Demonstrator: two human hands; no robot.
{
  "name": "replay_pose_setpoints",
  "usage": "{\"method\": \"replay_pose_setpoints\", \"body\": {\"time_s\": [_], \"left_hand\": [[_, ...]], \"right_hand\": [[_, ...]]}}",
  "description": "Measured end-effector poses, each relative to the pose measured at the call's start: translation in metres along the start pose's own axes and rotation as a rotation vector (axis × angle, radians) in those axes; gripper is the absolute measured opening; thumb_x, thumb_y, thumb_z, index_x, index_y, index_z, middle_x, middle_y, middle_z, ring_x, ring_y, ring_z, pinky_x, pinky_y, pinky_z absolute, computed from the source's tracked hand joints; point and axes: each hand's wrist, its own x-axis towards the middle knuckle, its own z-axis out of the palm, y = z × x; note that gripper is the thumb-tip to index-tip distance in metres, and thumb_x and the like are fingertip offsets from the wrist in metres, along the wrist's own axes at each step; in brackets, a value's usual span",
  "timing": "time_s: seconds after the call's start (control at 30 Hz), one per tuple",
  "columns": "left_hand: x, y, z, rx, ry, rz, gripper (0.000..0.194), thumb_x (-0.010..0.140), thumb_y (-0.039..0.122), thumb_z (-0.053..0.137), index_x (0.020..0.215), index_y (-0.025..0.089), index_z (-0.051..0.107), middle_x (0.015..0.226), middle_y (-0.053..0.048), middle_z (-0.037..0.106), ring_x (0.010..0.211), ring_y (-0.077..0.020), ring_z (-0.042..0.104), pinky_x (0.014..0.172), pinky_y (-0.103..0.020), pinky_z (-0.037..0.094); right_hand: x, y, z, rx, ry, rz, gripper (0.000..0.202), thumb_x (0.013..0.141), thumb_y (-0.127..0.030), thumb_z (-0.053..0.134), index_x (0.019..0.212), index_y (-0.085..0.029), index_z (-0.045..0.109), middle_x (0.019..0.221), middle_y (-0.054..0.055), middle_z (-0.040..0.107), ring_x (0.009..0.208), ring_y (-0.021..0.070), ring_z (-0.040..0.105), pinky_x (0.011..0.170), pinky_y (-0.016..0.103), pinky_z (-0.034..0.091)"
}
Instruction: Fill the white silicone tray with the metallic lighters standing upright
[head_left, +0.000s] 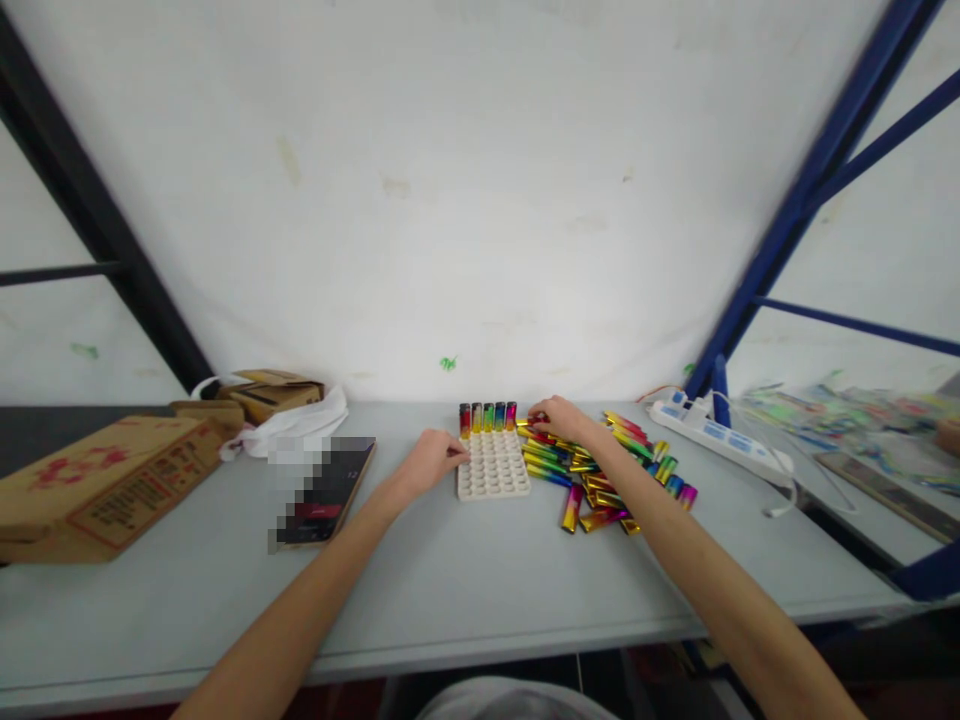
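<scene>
On the grey counter [420, 600], left to right: left hand [433, 460] at a white holed plastic tray [493, 488], closure unclear; shiny multicoloured cylinders [489, 418] upright in its far row; right hand [559, 416], grip indistinct, beside loose matching cylinders [571, 508], partly forearm-hidden.

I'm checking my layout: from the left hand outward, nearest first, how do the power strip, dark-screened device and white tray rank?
1. White tray: at the left hand's fingertips, rightward.
2. Dark-screened device: left of that hand.
3. Power strip: far right, past the shiny pile.
</scene>
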Motion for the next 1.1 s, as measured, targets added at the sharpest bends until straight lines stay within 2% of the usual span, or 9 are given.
{"method": "replay_pose_setpoints", "body": {"time_s": [0.17, 0.27, 0.43, 0.6, 0.73, 0.83, 0.97, 1.03, 1.1], "left_hand": [[0.0, -0.001, 0.002, 0.029, 0.011, 0.005, 0.026, 0.085, 0.031, 0.062, 0.084, 0.012, 0.08, 0.083, -0.01, 0.078, 0.074, -0.0198, 0.066, 0.065, -0.024, 0.039], [0.0, -0.004, 0.004, -0.028, 0.023, 0.006, 0.03, 0.085, 0.038, 0.063, 0.083, 0.014, 0.08, 0.081, -0.009, 0.078, 0.074, -0.0202, 0.065, 0.065, -0.024, 0.041], [0.001, -0.005, 0.004, -0.039, 0.019, 0.01, 0.028, 0.084, 0.036, 0.063, 0.081, 0.014, 0.08, 0.08, -0.009, 0.078, 0.073, -0.0199, 0.065, 0.067, -0.024, 0.042], [0.0, -0.002, 0.003, -0.006, 0.015, 0.015, 0.024, 0.084, 0.029, 0.061, 0.084, 0.014, 0.08, 0.084, -0.009, 0.078, 0.075, -0.0199, 0.067, 0.067, -0.024, 0.042], [0.001, -0.002, 0.002, 0.021, 0.0, 0.015, 0.026, 0.085, 0.029, 0.059, 0.085, 0.014, 0.08, 0.085, -0.009, 0.078, 0.076, -0.0204, 0.068, 0.066, -0.024, 0.042], [0.002, -0.003, 0.002, 0.019, -0.001, 0.03, 0.025, 0.085, 0.029, 0.06, 0.086, 0.015, 0.08, 0.086, -0.009, 0.079, 0.077, -0.0206, 0.069, 0.068, -0.025, 0.044], [0.001, -0.004, 0.002, -0.024, -0.007, 0.045, 0.025, 0.084, 0.03, 0.06, 0.086, 0.015, 0.08, 0.086, -0.009, 0.078, 0.079, -0.0217, 0.069, 0.071, -0.026, 0.047], [0.001, -0.005, 0.003, -0.04, -0.007, 0.034, 0.026, 0.084, 0.032, 0.061, 0.086, 0.015, 0.081, 0.083, -0.008, 0.078, 0.079, -0.0224, 0.068, 0.071, -0.026, 0.047], [0.001, -0.007, 0.003, -0.049, 0.001, 0.023, 0.027, 0.083, 0.034, 0.062, 0.086, 0.015, 0.081, 0.079, -0.007, 0.077, 0.078, -0.0225, 0.067, 0.071, -0.026, 0.046]], "right_hand": [[0.003, 0.001, -0.001, -0.013, 0.037, -0.02, 0.015, 0.085, -0.022, 0.067, 0.096, -0.018, 0.077, 0.096, 0.011, 0.074, 0.089, 0.0221, 0.066, 0.084, 0.03, 0.047], [-0.003, 0.003, -0.006, 0.135, 0.161, -0.034, 0.015, 0.085, -0.023, 0.066, 0.096, -0.015, 0.075, 0.097, 0.012, 0.071, 0.086, 0.0205, 0.064, 0.084, 0.032, 0.048], [-0.019, -0.012, -0.019, 0.759, 0.447, 0.088, 0.027, 0.079, -0.039, 0.071, 0.095, -0.018, 0.073, 0.096, 0.008, 0.071, 0.086, 0.0195, 0.063, 0.078, 0.033, 0.051], [-0.027, -0.045, -0.019, 1.458, 0.553, 0.197, 0.037, 0.068, -0.044, 0.082, 0.097, -0.023, 0.072, 0.096, 0.003, 0.069, 0.085, 0.0153, 0.06, 0.073, 0.027, 0.048], [-0.029, -0.067, -0.008, 1.674, 0.506, 0.211, 0.038, 0.073, -0.049, 0.078, 0.099, -0.023, 0.072, 0.097, 0.003, 0.067, 0.089, 0.0143, 0.059, 0.071, 0.023, 0.047], [-0.033, -0.08, -0.003, 1.657, 0.428, 0.168, 0.041, 0.077, -0.056, 0.071, 0.099, -0.022, 0.068, 0.094, 0.003, 0.066, 0.088, 0.0157, 0.061, 0.075, 0.026, 0.049], [-0.037, -0.096, -0.004, 1.572, 0.26, 0.087, 0.043, 0.084, -0.064, 0.058, 0.099, -0.024, 0.056, 0.078, -0.001, 0.061, 0.073, 0.0153, 0.061, 0.073, 0.03, 0.051], [-0.036, -0.103, -0.003, 1.534, 0.231, 0.089, 0.044, 0.085, -0.067, 0.054, 0.098, -0.025, 0.052, 0.068, -0.005, 0.05, 0.058, 0.0124, 0.052, 0.062, 0.027, 0.049], [-0.034, -0.107, 0.001, 1.51, 0.276, 0.154, 0.046, 0.084, -0.071, 0.052, 0.092, -0.025, 0.049, 0.06, -0.009, 0.035, 0.046, 0.0093, 0.033, 0.047, 0.022, 0.038]]}}
